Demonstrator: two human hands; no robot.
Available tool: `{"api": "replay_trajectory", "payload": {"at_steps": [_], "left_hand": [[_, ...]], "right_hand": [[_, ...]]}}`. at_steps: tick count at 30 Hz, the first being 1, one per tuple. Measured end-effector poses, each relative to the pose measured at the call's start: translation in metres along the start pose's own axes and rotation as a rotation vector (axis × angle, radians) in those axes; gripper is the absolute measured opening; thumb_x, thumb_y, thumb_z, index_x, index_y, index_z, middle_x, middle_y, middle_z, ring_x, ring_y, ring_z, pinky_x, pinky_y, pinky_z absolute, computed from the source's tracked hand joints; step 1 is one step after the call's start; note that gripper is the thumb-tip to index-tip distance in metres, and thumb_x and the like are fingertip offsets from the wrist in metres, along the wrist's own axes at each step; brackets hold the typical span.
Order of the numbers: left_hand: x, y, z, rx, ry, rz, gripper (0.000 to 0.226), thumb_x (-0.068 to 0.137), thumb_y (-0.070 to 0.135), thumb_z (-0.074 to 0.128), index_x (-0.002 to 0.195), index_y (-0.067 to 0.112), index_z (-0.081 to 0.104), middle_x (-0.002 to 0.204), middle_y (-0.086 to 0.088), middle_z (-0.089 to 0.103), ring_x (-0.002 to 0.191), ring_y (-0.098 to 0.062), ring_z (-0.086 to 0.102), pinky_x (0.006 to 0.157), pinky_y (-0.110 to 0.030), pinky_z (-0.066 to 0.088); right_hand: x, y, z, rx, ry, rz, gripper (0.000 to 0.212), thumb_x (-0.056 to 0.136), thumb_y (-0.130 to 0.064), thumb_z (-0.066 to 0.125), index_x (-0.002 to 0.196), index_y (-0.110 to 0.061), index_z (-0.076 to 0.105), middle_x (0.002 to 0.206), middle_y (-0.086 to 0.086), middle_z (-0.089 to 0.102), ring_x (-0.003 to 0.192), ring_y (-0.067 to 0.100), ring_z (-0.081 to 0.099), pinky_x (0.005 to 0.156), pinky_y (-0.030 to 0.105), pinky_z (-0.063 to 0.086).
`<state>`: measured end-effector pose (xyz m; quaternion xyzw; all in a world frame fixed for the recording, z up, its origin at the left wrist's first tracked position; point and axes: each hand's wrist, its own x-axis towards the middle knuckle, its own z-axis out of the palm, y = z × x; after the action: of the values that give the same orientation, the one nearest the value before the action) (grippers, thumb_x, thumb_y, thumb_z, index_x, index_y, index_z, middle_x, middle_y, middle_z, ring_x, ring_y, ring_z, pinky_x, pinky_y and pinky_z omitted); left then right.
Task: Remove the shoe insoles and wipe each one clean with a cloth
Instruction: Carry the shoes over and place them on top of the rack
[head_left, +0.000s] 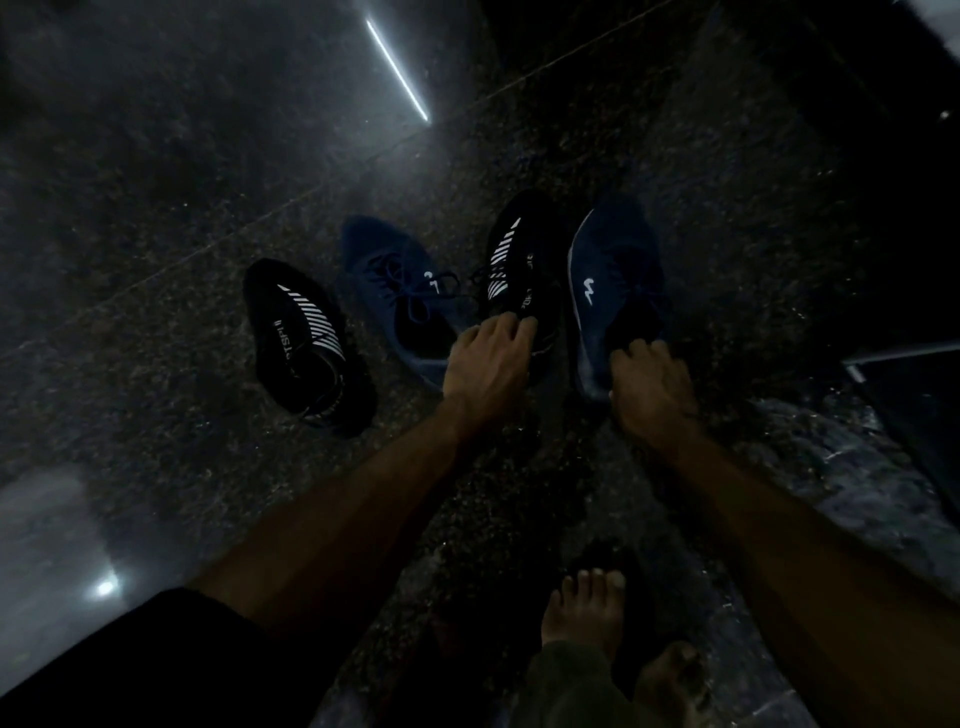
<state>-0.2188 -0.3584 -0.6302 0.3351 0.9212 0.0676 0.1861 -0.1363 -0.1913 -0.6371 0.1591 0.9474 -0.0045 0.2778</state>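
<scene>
Several shoes lie on a dark speckled floor in dim light. A black shoe with white stripes (304, 343) lies at the left, and a blue shoe (400, 296) lies beside it. My left hand (488, 364) grips the heel opening of a second black striped shoe (514, 260). Fingers of my right hand (649, 384) curl into the heel opening of a second blue shoe (608, 275). No insole or cloth shows.
My bare feet (587, 613) stand at the bottom of the view. A dark raised edge (893, 358) runs along the right side. Light reflections glare on the floor at the upper middle and lower left.
</scene>
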Motion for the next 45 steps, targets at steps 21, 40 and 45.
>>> {"api": "replay_trajectory", "payload": {"at_steps": [21,40,45], "left_hand": [[0.043,0.022,0.003,0.148,-0.197,-0.050,0.031,0.094,0.019,0.056,0.123,0.010,0.053,0.120,-0.016,0.059,0.109,-0.037,0.059,0.081,-0.043,0.048],[0.025,0.013,0.016,0.036,-0.032,0.037,0.031,0.098,0.034,0.046,0.117,0.010,0.051,0.119,-0.010,0.054,0.113,-0.029,0.050,0.085,-0.042,0.041],[0.017,-0.007,0.020,0.015,0.094,0.031,0.034,0.096,0.038,0.049,0.111,0.009,0.058,0.118,-0.010,0.055,0.116,-0.029,0.049,0.089,-0.043,0.042]], "right_hand": [[-0.016,0.008,0.049,0.071,-0.064,-0.104,0.022,0.096,-0.018,0.051,0.117,-0.011,0.049,0.113,0.006,0.058,0.110,0.025,0.053,0.099,0.032,0.034],[-0.026,0.004,0.046,0.249,-0.007,-0.040,0.017,0.096,-0.012,0.049,0.112,-0.010,0.053,0.114,0.010,0.059,0.114,0.026,0.047,0.088,0.035,0.045],[-0.028,0.003,0.042,0.245,-0.015,-0.040,0.018,0.097,-0.013,0.049,0.114,-0.009,0.052,0.115,0.011,0.059,0.115,0.027,0.047,0.086,0.036,0.045]]}}
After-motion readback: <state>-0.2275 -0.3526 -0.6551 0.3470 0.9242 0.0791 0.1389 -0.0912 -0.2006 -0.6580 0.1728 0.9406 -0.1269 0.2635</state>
